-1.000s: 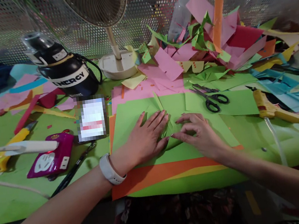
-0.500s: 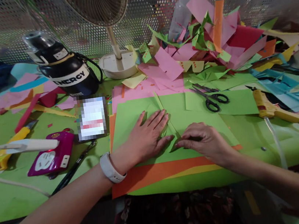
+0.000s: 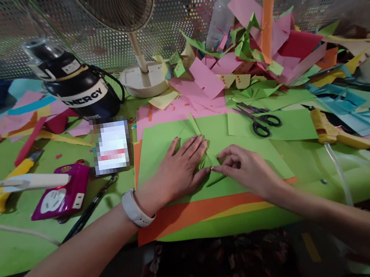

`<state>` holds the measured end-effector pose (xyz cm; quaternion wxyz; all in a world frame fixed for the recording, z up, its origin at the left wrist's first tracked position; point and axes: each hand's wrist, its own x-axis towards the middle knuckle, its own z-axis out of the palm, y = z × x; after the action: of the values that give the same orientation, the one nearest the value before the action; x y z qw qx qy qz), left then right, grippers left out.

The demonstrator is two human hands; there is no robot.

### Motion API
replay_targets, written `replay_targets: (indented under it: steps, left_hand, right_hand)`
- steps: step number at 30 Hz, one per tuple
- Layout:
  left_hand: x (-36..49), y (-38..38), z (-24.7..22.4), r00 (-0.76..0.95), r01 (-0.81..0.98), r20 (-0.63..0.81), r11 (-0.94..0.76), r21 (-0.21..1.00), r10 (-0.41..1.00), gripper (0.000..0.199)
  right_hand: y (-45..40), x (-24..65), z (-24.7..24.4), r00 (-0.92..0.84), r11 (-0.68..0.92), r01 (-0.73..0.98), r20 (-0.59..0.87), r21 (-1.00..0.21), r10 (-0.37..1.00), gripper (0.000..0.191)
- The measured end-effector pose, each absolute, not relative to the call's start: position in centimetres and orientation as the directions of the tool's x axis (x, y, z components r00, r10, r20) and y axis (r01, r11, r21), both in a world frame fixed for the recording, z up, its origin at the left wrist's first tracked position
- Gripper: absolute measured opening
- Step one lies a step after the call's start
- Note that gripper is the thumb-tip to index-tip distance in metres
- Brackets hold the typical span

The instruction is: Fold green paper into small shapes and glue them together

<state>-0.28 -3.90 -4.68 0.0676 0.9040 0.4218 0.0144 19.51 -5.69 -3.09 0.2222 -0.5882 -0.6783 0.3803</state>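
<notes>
A green folded piece of paper (image 3: pixel 193 121) with a narrow pointed end lies on a larger green sheet (image 3: pixel 157 137). My left hand (image 3: pixel 185 163) rests flat over its left side, fingers spread, and hides much of it. From the right, my right hand (image 3: pixel 240 165) touches the fold with its thumb tip near my left thumb. The index finger is bent and stands a little apart from that thumb, with the other fingers curled. Black scissors (image 3: pixel 261 123) lie beyond my right hand on a smaller green sheet (image 3: pixel 296 123).
Orange paper (image 3: pixel 182 217) shows beneath the green sheet. A yellow glue gun (image 3: pixel 331 129) lies right. At left are a phone (image 3: pixel 112 146), a purple device (image 3: pixel 63 192) and a black bottle (image 3: pixel 78 91). A fan (image 3: pixel 144 77) and heaped paper scraps (image 3: pixel 282 47) stand behind.
My right thumb has moved up and left along the fold towards my left thumb. The right fingers have parted from their earlier pinch. My left hand stays flat in place.
</notes>
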Motion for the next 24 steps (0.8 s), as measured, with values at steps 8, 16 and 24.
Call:
replay_targets:
  steps: [8, 16, 24]
  left_hand:
    - [-0.3, -3.9, -4.8, 0.644, 0.757, -0.020, -0.633, 0.160, 0.765, 0.059]
    - [-0.5, -3.9, -4.6, 0.650, 0.746, -0.022, -0.634, 0.204, 0.759, 0.069]
    - [-0.4, -4.1, -4.2, 0.645, 0.750, -0.025, -0.627, 0.209, 0.763, 0.073]
  right_hand:
    - [-5.1, 19.2, -2.7, -0.237, 0.070, 0.726, -0.154, -0.684, 0.959, 0.011]
    - [-5.0, 19.1, -2.9, -0.302, 0.250, 0.810, -0.012, -0.530, 0.953, 0.008]
    - [-4.4, 19.0, -2.6, -0.291, 0.212, 0.822, -0.069, -0.528, 0.954, 0.011]
